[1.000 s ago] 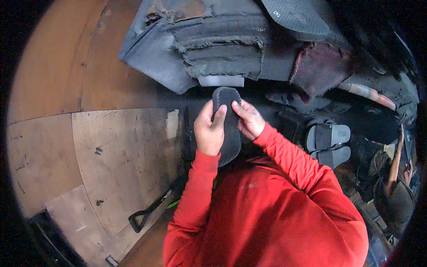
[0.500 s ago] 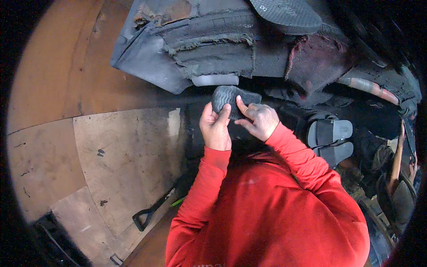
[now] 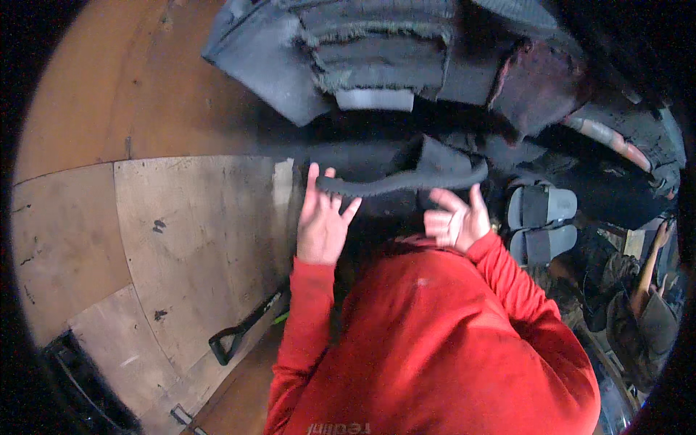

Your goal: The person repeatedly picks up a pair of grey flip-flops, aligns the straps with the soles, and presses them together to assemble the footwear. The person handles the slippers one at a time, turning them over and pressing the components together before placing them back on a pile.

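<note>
A dark grey slide sandal (image 3: 406,180) is held crosswise in front of me, seen edge-on with its strap upward and its ridged sole downward. My left hand (image 3: 321,226) grips its left end, some fingers behind it and the thumb apart below the sole. At the other end, my right hand (image 3: 458,219) holds the sandal from below, fingertips against its underside and inner fingers curled. Motion smears both hands a little. A pair of grey slides with dark straps (image 3: 542,208) lies to the right of my right hand.
Beyond the sandal stands a dark, worn, padded bench edge (image 3: 391,61) with frayed cloth and a hanging reddish flap (image 3: 536,87). Wooden boards (image 3: 203,246) cover the left side, with a black handle (image 3: 226,344) beside them. Another person's arm (image 3: 649,268) shows at far right.
The sandal has turned from tread facing me to lying crosswise, edge-on. My hands have moved apart, left hand leftward and right hand rightward. The whole view has shifted slightly.
</note>
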A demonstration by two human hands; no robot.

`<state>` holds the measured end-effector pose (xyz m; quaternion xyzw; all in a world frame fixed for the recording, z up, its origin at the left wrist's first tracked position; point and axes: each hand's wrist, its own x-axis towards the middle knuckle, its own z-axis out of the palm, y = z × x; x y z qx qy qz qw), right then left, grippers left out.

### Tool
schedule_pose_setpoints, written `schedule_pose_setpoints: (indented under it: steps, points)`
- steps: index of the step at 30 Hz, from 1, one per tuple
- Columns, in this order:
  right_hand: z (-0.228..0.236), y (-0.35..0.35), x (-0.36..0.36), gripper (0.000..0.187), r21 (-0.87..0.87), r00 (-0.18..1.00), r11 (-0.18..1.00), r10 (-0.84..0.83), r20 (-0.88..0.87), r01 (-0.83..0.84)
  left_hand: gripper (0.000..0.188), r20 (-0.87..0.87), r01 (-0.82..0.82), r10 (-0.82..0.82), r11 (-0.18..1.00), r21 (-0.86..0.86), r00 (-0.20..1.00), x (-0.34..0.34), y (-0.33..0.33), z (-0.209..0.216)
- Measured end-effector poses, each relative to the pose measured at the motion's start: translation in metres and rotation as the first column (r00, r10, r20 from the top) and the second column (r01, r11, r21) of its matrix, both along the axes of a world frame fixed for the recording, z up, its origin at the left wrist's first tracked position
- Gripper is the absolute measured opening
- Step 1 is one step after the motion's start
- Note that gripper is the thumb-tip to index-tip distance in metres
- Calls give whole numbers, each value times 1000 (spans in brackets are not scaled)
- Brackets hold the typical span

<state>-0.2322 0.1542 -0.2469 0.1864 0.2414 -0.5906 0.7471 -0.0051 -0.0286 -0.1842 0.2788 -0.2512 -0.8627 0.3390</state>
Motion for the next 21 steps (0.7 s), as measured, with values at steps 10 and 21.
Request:
schedule_pose_setpoints:
  steps: [10, 21]
  points:
    - [-9, -6, -11, 46, 197, -107, 980, 195, -975, -11, 33, 449, 17, 87, 975, -224, 890, -45, -9, -38]
    - [20, -103, 62, 102, 161, -471, 966, 48, -881, -202, 29, 528, 224, 556, 523, -823, 642, -92, -31, 8]
